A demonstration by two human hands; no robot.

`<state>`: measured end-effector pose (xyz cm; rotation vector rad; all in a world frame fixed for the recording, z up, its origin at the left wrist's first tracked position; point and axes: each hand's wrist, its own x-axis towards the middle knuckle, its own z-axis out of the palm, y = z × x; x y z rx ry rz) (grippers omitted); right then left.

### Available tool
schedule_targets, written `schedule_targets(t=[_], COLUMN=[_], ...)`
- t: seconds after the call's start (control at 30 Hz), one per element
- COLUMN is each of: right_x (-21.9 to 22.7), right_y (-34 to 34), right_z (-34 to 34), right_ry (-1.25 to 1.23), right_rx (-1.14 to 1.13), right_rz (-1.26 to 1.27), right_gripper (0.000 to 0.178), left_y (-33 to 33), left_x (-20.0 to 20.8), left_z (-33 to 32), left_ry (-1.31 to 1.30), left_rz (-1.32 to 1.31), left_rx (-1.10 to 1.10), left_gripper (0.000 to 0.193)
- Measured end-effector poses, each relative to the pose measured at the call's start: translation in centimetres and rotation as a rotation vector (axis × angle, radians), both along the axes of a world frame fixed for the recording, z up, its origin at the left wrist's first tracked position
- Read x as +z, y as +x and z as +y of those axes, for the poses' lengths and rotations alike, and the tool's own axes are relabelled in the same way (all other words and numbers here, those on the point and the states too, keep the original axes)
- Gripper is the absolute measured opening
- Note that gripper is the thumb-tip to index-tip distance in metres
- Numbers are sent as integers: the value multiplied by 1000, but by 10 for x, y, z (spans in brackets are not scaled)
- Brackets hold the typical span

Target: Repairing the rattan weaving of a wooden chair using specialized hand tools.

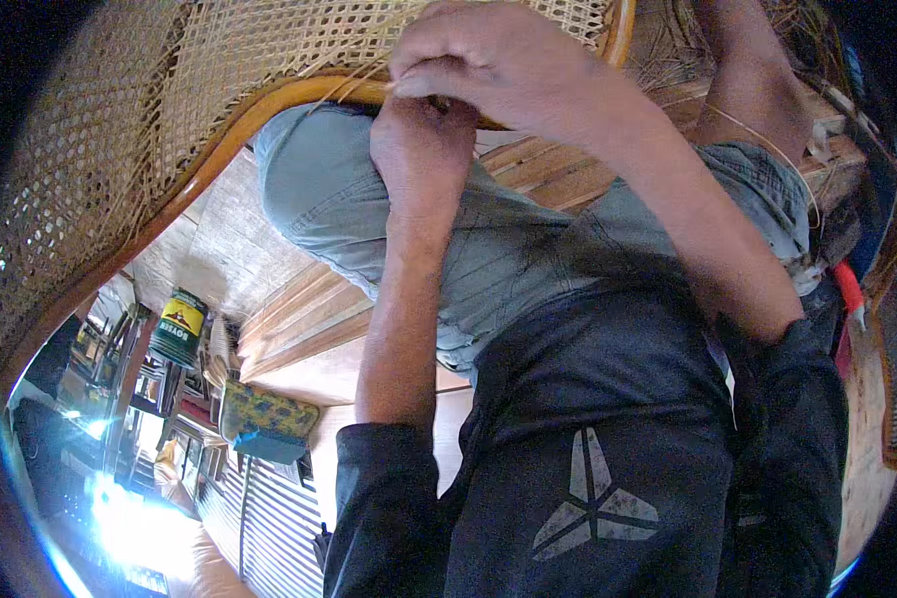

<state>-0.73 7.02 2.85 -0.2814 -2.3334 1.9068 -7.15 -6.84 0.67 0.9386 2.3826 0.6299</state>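
A woven cane panel [259, 45] with open mesh spreads across the upper left, bordered by a curved, varnished wooden rail [231, 140]. At the rail, my right hand [498, 60] is closed in a pinch on a thin cane strand [354, 84] that crosses the wood. Just below and touching it, my left hand [424, 149] is closed against the rail's near side. Its fingertips are hidden behind the right hand, so what they grip cannot be made out. The rail passes over my knee, covered in grey-blue cloth [314, 184].
Wooden slats [309, 314] lie under and beside my legs. At the lower left stand a green and yellow can [177, 329] and a patterned yellow-and-blue item [267, 419]. Loose cane strands [658, 50] lie at the upper right, and a red-handled tool [848, 287] at the right edge.
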Motion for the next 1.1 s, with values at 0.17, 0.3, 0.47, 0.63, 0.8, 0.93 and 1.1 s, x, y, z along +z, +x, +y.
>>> schedule_targets(t=[0.17,0.3,0.47,0.63,0.8,0.93,1.1], right_x=[23,33,49,40,28,0,-52], right_y=[18,97,268,397,442,453,529], right_z=[23,49,83,23,-53,-106,-141], right_ry=[-157,-232,579,215,317,677,760], right_rx=[-201,-627,-909,-1210,-1272,-908,-903], right_rz=[-218,-141,-556,-899,-1061,-1156,-1266], right_gripper=[20,20,23,22,23,21,34], left_y=[8,18,14,-9,-9,-8,4], left_x=[6,12,-4,-4,4,11,0], left_z=[13,11,10,5,18,16,11], left_ry=[2,-121,-230,-366,-333,-528,-161], left_rz=[108,187,164,266,235,272,158], left_rx=[130,155,145,-16,-19,3,142], left_gripper=[14,16,23,40,41,38,22])
